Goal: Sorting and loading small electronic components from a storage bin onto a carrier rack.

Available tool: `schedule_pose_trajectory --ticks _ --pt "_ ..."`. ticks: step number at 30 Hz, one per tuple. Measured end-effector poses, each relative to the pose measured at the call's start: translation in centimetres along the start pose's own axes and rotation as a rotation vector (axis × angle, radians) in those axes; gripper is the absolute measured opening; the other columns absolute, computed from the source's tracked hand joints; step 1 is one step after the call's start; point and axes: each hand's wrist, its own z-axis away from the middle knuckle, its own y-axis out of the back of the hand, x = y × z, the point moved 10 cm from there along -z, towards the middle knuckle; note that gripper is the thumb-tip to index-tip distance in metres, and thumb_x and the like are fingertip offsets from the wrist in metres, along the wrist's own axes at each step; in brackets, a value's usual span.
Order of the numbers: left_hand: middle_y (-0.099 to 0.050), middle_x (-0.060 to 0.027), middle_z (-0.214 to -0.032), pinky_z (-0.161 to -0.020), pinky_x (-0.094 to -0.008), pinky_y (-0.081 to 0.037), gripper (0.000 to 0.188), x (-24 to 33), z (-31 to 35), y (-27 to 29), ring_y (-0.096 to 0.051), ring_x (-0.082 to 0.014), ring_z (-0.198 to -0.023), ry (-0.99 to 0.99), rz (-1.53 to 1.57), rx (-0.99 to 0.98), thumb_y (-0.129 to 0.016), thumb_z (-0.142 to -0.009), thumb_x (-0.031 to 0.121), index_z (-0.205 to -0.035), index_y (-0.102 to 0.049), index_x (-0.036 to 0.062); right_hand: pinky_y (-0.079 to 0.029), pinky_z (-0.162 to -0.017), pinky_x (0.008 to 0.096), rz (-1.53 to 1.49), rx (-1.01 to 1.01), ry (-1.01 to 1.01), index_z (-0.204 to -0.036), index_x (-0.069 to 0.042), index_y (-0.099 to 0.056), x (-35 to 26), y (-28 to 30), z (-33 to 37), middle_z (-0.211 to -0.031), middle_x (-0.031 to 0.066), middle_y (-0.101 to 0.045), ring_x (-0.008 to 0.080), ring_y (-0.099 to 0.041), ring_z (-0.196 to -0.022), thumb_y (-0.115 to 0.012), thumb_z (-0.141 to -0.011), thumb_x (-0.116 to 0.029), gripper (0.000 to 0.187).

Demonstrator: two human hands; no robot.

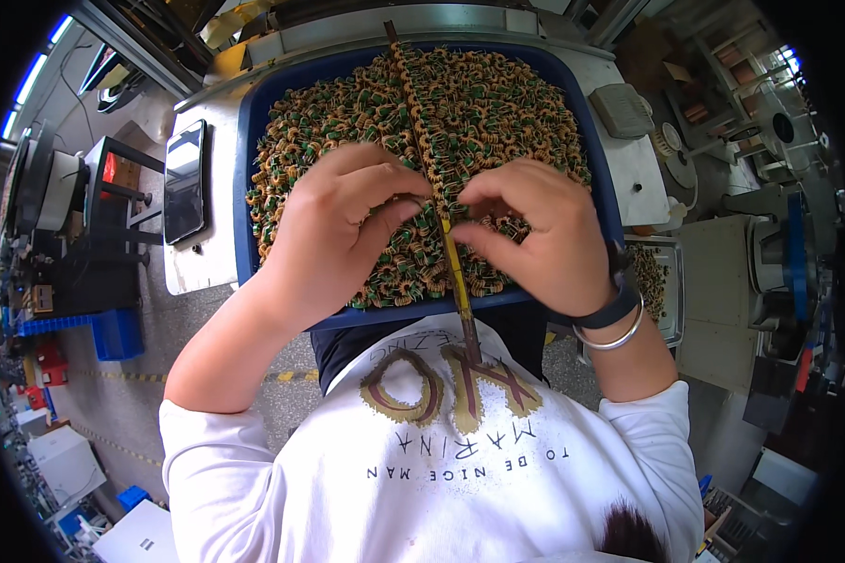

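A blue tray [244,178] holds a heap of several small ring-shaped coils [498,103] wound in copper and green. A long thin rod [459,281] runs from my chest across the tray to its far rim; its upper part is threaded with coils [411,94], its lower part is bare and yellowish. My left hand [333,235] pinches at the rod from the left, fingertips on the lowest threaded coils. From the right, my right hand [535,235] meets it, pinching the rod or a coil at the same spot. Which exactly is hidden by the fingers.
A dark phone [184,180] lies on the white bench left of the tray. A grey box [622,110] sits at the right of the tray. A metal tray with more coils [650,281] stands at the right. Blue bins [113,333] and machines stand at the left.
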Motion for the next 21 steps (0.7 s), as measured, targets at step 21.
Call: schedule_pose_trajectory --ticks 21 --pt "-0.055 -0.0136 -0.127 -0.094 -0.0416 -0.042 0.042 0.0 -0.5 -2.9 -0.054 -0.0315 -0.114 -0.223 -0.386 -0.141 -0.072 -0.071 0.016 -0.111 -0.064 0.0058 -0.045 -0.066 0.0371 0.077 -0.152 0.047 -0.081 -0.003 -0.059 0.0 -1.2 1.0 -0.075 0.0091 -0.056 0.028 -0.055 -0.072 -0.07 -0.069 -0.005 0.016"
